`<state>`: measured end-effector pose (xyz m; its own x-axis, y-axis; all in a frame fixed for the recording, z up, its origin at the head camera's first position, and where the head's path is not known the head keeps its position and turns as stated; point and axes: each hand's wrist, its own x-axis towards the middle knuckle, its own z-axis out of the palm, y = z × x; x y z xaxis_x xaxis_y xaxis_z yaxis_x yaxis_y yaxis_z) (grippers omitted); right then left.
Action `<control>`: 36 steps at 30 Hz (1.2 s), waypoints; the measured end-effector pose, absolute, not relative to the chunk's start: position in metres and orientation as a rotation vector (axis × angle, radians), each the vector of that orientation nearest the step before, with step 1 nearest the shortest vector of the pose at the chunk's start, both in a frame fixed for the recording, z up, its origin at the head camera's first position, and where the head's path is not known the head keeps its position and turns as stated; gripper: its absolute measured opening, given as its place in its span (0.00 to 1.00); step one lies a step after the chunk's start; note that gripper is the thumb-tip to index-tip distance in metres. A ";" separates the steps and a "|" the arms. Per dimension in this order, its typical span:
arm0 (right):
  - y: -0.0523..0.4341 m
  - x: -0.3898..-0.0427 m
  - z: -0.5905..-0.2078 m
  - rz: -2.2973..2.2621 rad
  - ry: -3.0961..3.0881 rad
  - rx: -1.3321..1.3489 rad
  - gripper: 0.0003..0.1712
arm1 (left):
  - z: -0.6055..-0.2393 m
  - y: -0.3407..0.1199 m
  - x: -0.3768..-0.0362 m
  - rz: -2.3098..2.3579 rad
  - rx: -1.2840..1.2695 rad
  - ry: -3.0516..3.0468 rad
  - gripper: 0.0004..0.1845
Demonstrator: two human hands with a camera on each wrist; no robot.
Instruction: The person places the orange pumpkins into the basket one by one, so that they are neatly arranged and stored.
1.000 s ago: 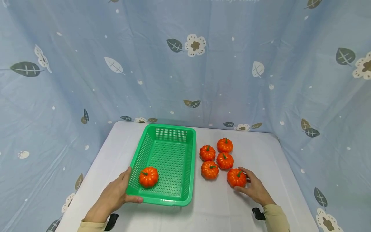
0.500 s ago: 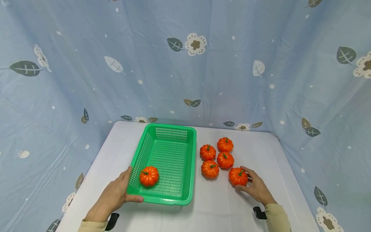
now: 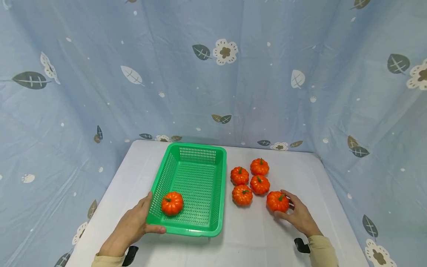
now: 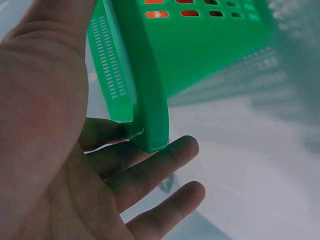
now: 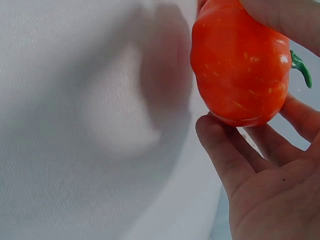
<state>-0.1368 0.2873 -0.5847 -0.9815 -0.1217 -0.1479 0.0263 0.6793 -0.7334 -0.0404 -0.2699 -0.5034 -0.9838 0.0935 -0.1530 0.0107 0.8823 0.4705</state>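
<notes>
The right hand (image 3: 298,216) holds an orange pumpkin (image 3: 278,201) near the right front part of the bench (image 3: 253,237). Its grip is closed around this pumpkin: in the right wrist view the thumb lies over the top of the fruit and the fingers (image 5: 225,150) curl under it, and the green stem points to the right. In that view the pumpkin (image 5: 240,65) seems a little above the white cloth, but I cannot tell for sure if it still touches the bench.

The left hand (image 3: 133,226) holds the green basket (image 3: 220,193) at its front left corner. The thumb lies along the front rim and the other fingers go under the rim; the left wrist view shows the green edge (image 4: 150,115) resting between the thumb and the fingers (image 4: 150,170), so the grip is a light pinch on the rim.

Inside the basket one pumpkin in the basket (image 3: 172,203) lies at the front left, close to the left hand, with its stem to the left.

Between the basket and the right hand four more pumpkins (image 3: 250,180) stand in a tight group on the bench, stems up. The held pumpkin is just beside the nearest one of the group, on its right.

Behind the bench hangs a blue curtain (image 3: 213,74) with leaves and flowers.
</notes>
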 end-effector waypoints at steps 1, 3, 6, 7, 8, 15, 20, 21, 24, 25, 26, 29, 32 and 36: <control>0.288 -0.136 -0.584 -1.192 2.715 -0.086 0.56 | -0.503 -0.270 -0.040 0.724 0.078 2.878 0.76; 0.290 -0.136 -0.584 -1.208 2.735 -0.109 0.55 | -0.503 -0.270 -0.040 0.733 0.071 2.870 0.76; 0.292 -0.135 -0.584 -1.214 2.763 -0.159 0.54 | -0.503 -0.270 -0.040 0.729 0.068 2.870 0.76; 0.293 -0.135 -0.583 -1.219 2.772 -0.180 0.53 | -0.504 -0.270 -0.039 0.726 0.067 2.871 0.77; 0.293 -0.135 -0.583 -1.223 2.780 -0.201 0.53 | -0.504 -0.270 -0.039 0.721 0.068 2.875 0.77; 0.294 -0.136 -0.579 -1.240 2.811 -0.260 0.52 | -0.503 -0.271 -0.041 0.713 0.105 2.900 0.75; 0.291 -0.135 -0.577 -1.239 2.805 -0.240 0.52 | -0.504 -0.271 -0.041 0.719 0.107 2.889 0.76; 0.290 -0.135 -0.576 -1.238 2.808 -0.246 0.52 | -0.504 -0.272 -0.040 0.719 0.103 2.887 0.76; 0.288 -0.136 -0.575 -1.240 2.817 -0.272 0.52 | -0.504 -0.272 -0.039 0.720 0.091 2.882 0.76; 0.288 -0.136 -0.574 -1.245 2.818 -0.283 0.52 | -0.504 -0.272 -0.039 0.719 0.090 2.882 0.76; 0.287 -0.137 -0.573 -1.242 2.822 -0.290 0.52 | -0.504 -0.272 -0.039 0.721 0.088 2.883 0.76; 0.284 -0.137 -0.570 -1.250 2.820 -0.301 0.52 | -0.505 -0.272 -0.040 0.722 0.098 2.885 0.76; 0.280 -0.138 -0.568 -1.268 2.812 -0.318 0.52 | -0.505 -0.271 -0.041 0.725 0.103 2.885 0.76; 0.272 -0.139 -0.567 -1.293 2.794 -0.376 0.51 | -0.505 -0.271 -0.041 0.713 0.094 2.886 0.76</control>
<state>-0.1391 0.2718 -0.5669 -0.9699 -0.2349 0.0651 -0.2017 0.6234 -0.7554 -0.0411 -0.2711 -0.5049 -0.9840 0.1012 -0.1468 0.0211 0.8838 0.4675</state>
